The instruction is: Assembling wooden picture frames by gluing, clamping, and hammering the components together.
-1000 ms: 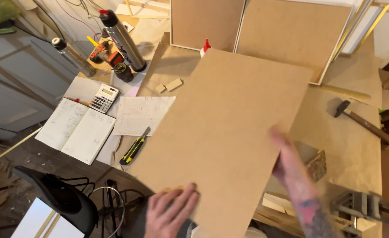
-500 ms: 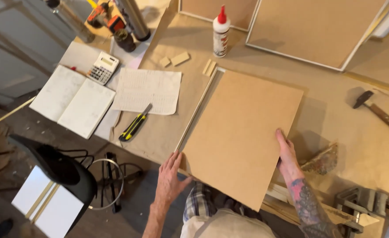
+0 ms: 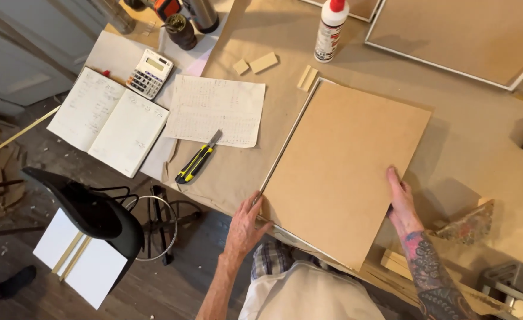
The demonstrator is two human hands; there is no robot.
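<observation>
Fingers (image 3: pixel 255 204) of the left hand (image 3: pixel 245 225) are spread and pressed against the near left corner of the brown board (image 3: pixel 344 172). The right hand (image 3: pixel 400 201) lies flat along the board's right edge, fingers extended and close together, gripping nothing. Board lies flat on the paper-covered surface (image 3: pixel 475 136), turned at an angle, its near corner overhanging the front edge toward the person. A thin pale frame edge shows along the board's left side. Left of the board: a yellow-and-black utility knife (image 3: pixel 196 161), a sheet of paper (image 3: pixel 217 109), an open notebook (image 3: pixel 107 121) and a calculator (image 3: pixel 149 73). Beyond it: small wood blocks (image 3: pixel 263 62) and a glue bottle (image 3: pixel 331 26). A black chair (image 3: pixel 90 210) stands on the floor below.
</observation>
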